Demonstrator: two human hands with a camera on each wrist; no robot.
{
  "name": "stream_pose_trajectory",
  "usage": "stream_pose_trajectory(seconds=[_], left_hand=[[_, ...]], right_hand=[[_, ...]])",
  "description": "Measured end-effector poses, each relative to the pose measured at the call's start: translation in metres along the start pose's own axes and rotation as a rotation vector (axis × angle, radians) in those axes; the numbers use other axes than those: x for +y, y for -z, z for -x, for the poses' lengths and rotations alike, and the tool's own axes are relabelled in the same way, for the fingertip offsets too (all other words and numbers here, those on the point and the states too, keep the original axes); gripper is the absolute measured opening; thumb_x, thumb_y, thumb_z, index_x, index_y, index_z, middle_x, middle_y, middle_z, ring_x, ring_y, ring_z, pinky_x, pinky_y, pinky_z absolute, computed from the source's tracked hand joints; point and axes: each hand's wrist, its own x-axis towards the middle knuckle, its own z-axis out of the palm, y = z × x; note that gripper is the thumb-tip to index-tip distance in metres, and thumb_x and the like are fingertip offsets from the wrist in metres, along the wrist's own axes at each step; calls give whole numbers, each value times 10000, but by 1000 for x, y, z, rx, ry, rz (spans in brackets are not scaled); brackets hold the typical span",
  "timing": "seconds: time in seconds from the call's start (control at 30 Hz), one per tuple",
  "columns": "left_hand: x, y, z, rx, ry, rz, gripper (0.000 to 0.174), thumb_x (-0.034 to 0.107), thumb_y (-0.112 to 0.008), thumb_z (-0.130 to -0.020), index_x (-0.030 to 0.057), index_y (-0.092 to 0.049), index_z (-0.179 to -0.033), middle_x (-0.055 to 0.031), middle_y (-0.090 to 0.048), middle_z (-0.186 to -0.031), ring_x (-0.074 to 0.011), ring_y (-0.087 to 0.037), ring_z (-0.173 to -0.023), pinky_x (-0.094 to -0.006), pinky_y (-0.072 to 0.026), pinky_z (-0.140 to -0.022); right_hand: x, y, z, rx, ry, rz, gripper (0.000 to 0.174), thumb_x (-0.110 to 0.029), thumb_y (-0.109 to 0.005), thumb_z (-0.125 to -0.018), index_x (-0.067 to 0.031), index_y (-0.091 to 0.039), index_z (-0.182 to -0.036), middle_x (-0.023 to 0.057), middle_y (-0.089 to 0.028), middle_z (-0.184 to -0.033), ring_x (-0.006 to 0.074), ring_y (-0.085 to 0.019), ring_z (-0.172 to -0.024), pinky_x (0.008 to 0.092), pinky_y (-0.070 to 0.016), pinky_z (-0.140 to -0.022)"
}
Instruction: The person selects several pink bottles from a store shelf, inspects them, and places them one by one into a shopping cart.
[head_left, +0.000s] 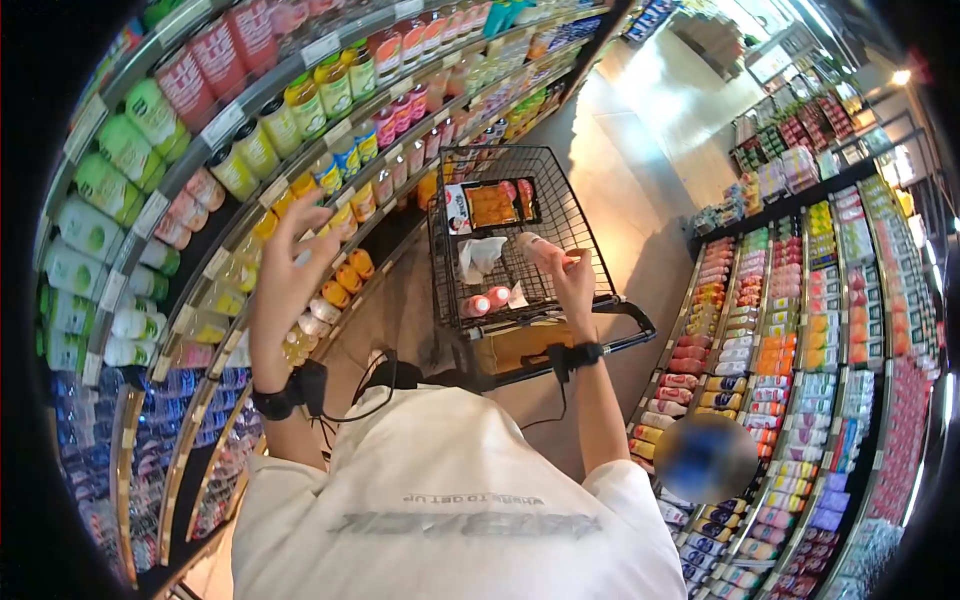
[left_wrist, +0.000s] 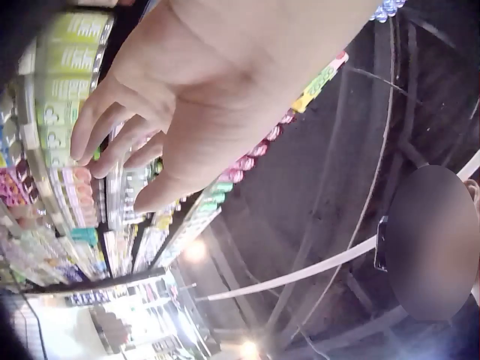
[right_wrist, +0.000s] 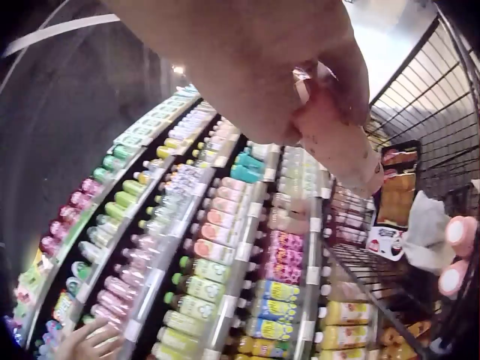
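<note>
In the head view, my right hand grips a pink bottle over the black wire cart. The right wrist view shows the bottle tilted, its cap end hidden by my hand. My left hand is raised beside the left shelves, fingers spread and slightly bent, holding nothing; the left wrist view also shows this hand in front of shelved drinks. Inside the cart lie two pink-capped bottles, a white crumpled bag and a packaged orange-brown food tray.
Curved shelves of bottled drinks rise close on the left. Another long stocked shelf stands on the right. Tiled floor runs ahead between them. The cart's handle faces my body.
</note>
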Motion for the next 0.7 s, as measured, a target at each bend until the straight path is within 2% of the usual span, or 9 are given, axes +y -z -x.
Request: stream_pose_trajectory(seconds=[0.13, 0.17, 0.4, 0.43, 0.53, 0.57, 0.63, 0.67, 0.7], left_hand=[[-16, 49, 22, 170, 88, -60, 468, 232, -680, -1015, 79, -559, -1441, -83, -668, -1248, -186, -629, -1182, -360, -508, -1003], [-22, 60, 27, 195, 97, -64, 449, 241, -674, -1022, 86, -567, -1430, -79, -671, -1246, -178, -629, -1185, -362, -502, -1011], [-29, 100, 73, 402, 183, -189, 402, 228, -639, -1048, 63, -581, -1411, -73, -680, -1250, -197, -627, -1213, -342, -470, -1036], [-33, 107, 79, 416, 194, -218, 398, 231, -641, -1047, 60, -586, -1403, -70, -694, -1227, -188, -634, -1202, -338, -479, -1017], [-49, 125, 93, 455, 209, -211, 388, 208, -662, -1029, 78, -603, -1390, -77, -684, -1212, -166, -640, -1155, -331, -526, -940], [-64, 132, 98, 489, 165, -205, 360, 216, -675, -1019, 76, -636, -1348, -68, -688, -1189, -151, -645, -1111, -315, -527, -890], [-84, 138, 101, 533, 207, -252, 332, 216, -687, -1008, 70, -661, -1305, -64, -697, -1152, -142, -651, -1079, -294, -524, -863], [-94, 145, 104, 561, 228, -283, 319, 216, -693, -1002, 67, -673, -1284, -62, -702, -1133, -137, -654, -1062, -284, -522, -850], [-104, 150, 103, 572, 233, -279, 297, 215, -701, -994, 74, -685, -1255, -54, -708, -1103, -133, -658, -1035, -276, -519, -837]], right_hand=[[62, -43, -26, -116, -2, 131, 375, -240, -739, -867, 85, -598, -989, 226, -670, -852, 392, -663, -778, 465, -527, -737], [102, -66, -35, -147, 12, 172, 370, -232, -746, -820, 76, -609, -971, 245, -688, -872, 425, -669, -800, 487, -530, -744], [136, -105, -29, -505, -90, 399, 377, -258, -794, -753, 32, -667, -959, 252, -720, -894, 431, -699, -873, 507, -551, -774], [170, -123, -34, -591, -115, 433, 418, -287, -816, -749, 22, -670, -990, 243, -733, -945, 432, -705, -910, 497, -557, -790], [176, -130, -32, -658, -217, 397, 463, -324, -830, -748, 15, -675, -1023, 246, -737, -998, 423, -708, -957, 492, -555, -804], [179, -128, -33, -708, -98, 402, 479, -357, -816, -770, 8, -683, -1050, 250, -737, -1026, 408, -708, -997, 484, -552, -816], [160, -125, -22, -751, -86, 505, 447, -374, -776, -794, 2, -696, -1022, 247, -737, -1015, 407, -711, -977, 483, -550, -802], [198, -141, -21, -781, -42, 411, 434, -390, -756, -803, 1, -712, -987, 261, -732, -999, 427, -707, -973, 497, -551, -795], [190, -130, -17, -976, 446, 493, 450, -416, -730, -817, 15, -728, -949, 269, -732, -977, 445, -705, -973, 514, -551, -796]])
